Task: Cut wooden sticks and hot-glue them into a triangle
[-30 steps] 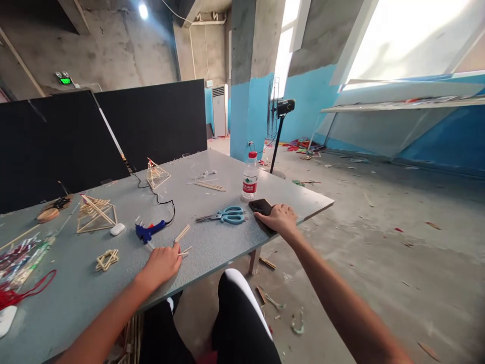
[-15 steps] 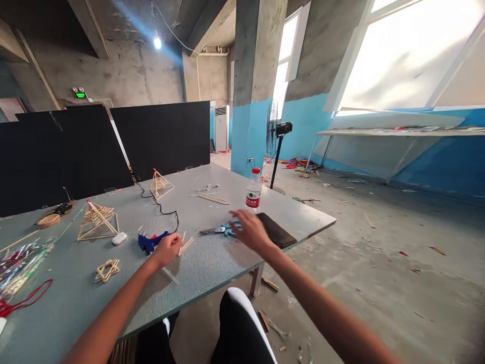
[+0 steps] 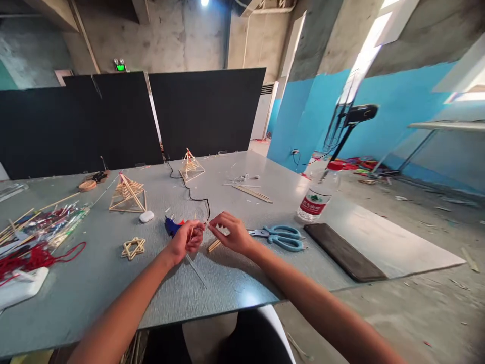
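Observation:
My left hand [image 3: 188, 238] is closed, with the tip of a thin wooden stick showing above its fingers. Right in front of it, my right hand [image 3: 231, 233] has thumb and forefinger pinched together; whatever lies between them is too small to make out. Partly under my right hand rest a few short wooden sticks [image 3: 214, 246]. Behind my left hand lies a blue glue gun [image 3: 172, 227], half hidden. Light-blue scissors [image 3: 286, 238] lie just right of my right hand. A clear thin stick [image 3: 196, 272] is on the table below my left hand.
A dark phone [image 3: 343, 252] and a water bottle [image 3: 314, 199] are at right. Stick pyramids [image 3: 129, 194], a stick star [image 3: 133, 248], a white case [image 3: 146, 217] and red cord [image 3: 38, 260] are at left. Longer sticks [image 3: 253, 194] lie farther back. A black cable [image 3: 197, 198] trails from the glue gun.
My right hand has left the phone and moved left over the scissors to meet my left hand. My left hand has lifted from the tabletop with a stick. The view has swung left.

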`<control>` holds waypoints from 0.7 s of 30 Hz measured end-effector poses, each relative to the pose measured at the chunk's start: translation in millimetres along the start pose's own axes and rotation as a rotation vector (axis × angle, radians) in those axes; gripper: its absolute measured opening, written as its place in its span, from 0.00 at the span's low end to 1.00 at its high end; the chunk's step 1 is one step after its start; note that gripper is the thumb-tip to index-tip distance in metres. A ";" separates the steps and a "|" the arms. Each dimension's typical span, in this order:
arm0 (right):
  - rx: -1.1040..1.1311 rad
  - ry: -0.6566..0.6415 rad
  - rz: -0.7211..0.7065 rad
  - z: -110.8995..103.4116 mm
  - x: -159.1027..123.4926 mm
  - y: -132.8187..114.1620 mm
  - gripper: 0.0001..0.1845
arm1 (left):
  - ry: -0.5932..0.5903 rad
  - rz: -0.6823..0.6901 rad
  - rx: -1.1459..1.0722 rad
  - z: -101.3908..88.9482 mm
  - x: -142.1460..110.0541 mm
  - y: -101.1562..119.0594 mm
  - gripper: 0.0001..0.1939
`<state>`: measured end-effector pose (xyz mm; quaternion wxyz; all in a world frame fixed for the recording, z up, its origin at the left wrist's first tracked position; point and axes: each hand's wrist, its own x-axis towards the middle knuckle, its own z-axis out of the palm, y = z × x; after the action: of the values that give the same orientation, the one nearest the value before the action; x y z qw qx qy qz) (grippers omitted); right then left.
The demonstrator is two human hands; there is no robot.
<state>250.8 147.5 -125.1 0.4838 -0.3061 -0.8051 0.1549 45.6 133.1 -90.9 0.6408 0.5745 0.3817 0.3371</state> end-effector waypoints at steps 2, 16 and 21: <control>0.129 0.038 0.163 3.1 -6.7 -0.2 0.21 | 0.046 0.046 -0.065 4.5 5.1 -3.9 0.19; 0.600 -0.286 0.490 -5.1 -3.8 -13.1 0.26 | 0.046 0.260 0.183 25.4 3.2 -9.5 0.25; 0.629 -0.323 0.427 -2.5 -2.2 -15.6 0.24 | 0.012 0.245 0.188 27.9 3.7 -13.6 0.28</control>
<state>248.4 134.1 -116.9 0.3784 -0.2753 -0.7024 0.5364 71.8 121.4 -103.4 0.5359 0.6723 0.3422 0.3790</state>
